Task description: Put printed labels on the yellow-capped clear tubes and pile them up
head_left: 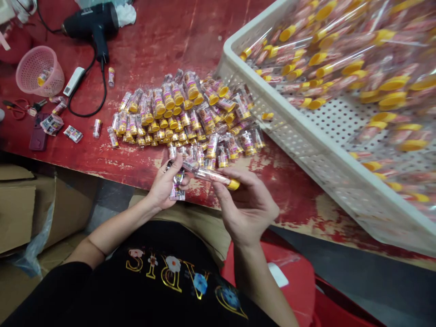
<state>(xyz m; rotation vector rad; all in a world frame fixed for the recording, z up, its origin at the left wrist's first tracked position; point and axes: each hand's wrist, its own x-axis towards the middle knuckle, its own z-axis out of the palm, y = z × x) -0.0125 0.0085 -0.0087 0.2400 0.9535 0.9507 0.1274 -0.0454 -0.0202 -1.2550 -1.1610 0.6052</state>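
In my right hand (250,200) a clear tube with a yellow cap (213,176) is pinched near its capped end, lying slantwise. The tube's other end reaches to my left hand (166,181), whose fingers are closed round a small bunch of printed plastic sleeves (177,184). Whether a sleeve sits over the tube's far end I cannot tell. Just beyond both hands, a heap of short wrapped tubes with yellow ends (170,113) is piled on the red table (177,41).
A white perforated crate (235,68) of yellow-capped tubes stands on the right. To the left are a black heat gun (93,22) with its cord, a pink basket (41,70), a phone (38,134) and red-handled pliers (20,108). Cardboard boxes (44,204) stand below the table edge.
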